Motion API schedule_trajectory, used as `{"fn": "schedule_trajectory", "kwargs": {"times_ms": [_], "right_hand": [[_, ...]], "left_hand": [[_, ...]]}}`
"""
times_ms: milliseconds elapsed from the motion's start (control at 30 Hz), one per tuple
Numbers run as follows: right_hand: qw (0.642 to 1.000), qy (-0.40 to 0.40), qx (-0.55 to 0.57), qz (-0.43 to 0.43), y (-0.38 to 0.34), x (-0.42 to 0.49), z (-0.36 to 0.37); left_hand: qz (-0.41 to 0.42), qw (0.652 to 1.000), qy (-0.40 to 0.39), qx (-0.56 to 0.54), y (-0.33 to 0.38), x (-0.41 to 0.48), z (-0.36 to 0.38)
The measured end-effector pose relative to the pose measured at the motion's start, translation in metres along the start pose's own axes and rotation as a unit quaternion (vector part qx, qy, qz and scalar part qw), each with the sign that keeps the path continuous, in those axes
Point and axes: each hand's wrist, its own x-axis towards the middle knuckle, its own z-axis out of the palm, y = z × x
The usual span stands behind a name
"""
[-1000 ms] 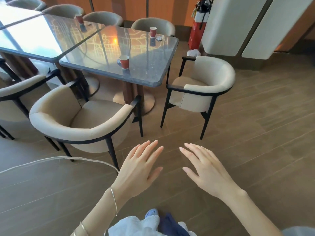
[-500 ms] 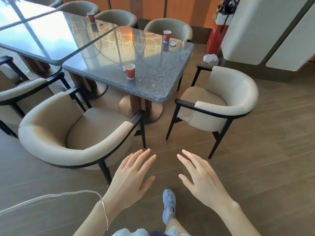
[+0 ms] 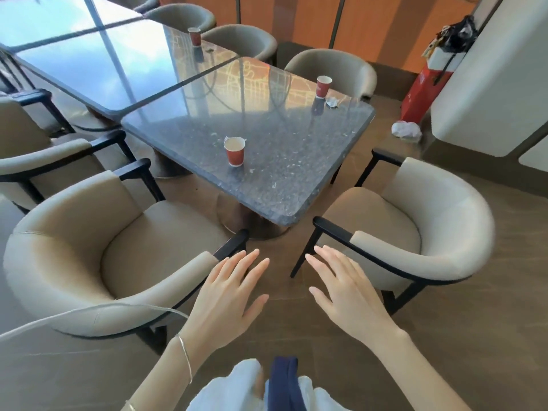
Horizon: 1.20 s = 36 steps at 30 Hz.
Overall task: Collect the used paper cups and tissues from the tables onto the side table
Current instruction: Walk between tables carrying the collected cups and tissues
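Note:
Three red paper cups stand on the dark stone tables: the nearest cup [image 3: 234, 151] near the front of the near table [image 3: 275, 185], a second cup [image 3: 323, 86] at its far right corner with a crumpled tissue [image 3: 332, 102] beside it, a third cup [image 3: 194, 36] on the far table [image 3: 89, 66]. A small white scrap shows behind the nearest cup. My left hand [image 3: 228, 295] and my right hand [image 3: 345, 289] hover low in front of me, fingers straight and spread, holding nothing, well short of the table's near corner.
Beige armchairs flank the near corner: one at left [image 3: 98, 256], one at right [image 3: 415, 232], with a floor gap between them. More chairs ring the tables. A small side table [image 3: 388, 140] at right carries a white crumpled wad [image 3: 406, 131]; a red extinguisher [image 3: 424, 93] stands behind it.
The view has moved closer to the near table; cups and chairs loom larger. Both hands stay spread and empty, now between the two armchairs' arms.

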Motion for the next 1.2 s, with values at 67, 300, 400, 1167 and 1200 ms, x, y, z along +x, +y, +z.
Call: {"fn": "schedule_trajectory", "kwargs": {"times_ms": [67,300,400,1167,1200], "right_hand": [[1.0,0.001,0.011,-0.011,0.009,0.018,0.007],[0.998,-0.035,0.027,-0.032,0.038,0.091,0.036],[0.999,-0.033,0.021,-0.037,0.048,0.139,0.039],[0.988,-0.099,0.044,-0.113,0.113,0.435,0.088],[0.986,-0.103,0.048,-0.122,0.116,0.446,0.094]], "left_hand": [[-0.015,1.0,-0.008,0.003,-0.005,0.014,0.003],[-0.022,0.999,-0.014,0.018,-0.047,0.076,0.016],[-0.029,0.999,-0.01,0.021,-0.076,0.116,0.014],[-0.134,0.991,-0.014,0.022,-0.235,0.345,0.028],[-0.144,0.989,-0.016,0.015,-0.238,0.351,0.032]]}}
